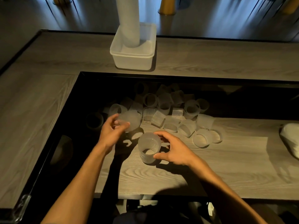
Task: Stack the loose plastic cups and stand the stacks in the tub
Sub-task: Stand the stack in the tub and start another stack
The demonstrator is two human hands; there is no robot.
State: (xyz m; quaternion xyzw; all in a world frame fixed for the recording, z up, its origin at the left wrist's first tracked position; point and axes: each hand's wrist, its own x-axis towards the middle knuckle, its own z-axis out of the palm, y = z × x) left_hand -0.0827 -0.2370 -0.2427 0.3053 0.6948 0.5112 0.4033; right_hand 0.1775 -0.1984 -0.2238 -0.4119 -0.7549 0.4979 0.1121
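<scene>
Several frosted ribbed plastic cups (163, 109) lie scattered on the dark glass and wood tabletop. My left hand (111, 130) grips one cup (131, 121) at the left side of the pile. My right hand (171, 149) holds a short stack of cups (149, 148), its open mouth tilted toward me, just above the wood. A white tub (132, 59) stands at the back of the table, and a tall stack of cups (129, 21) leans inside it.
A white crumpled bag (291, 139) lies at the right edge. A dark cup-like shape (94, 121) sits left of the pile on the black glass. Yellow and dark chair legs show beyond the far table edge.
</scene>
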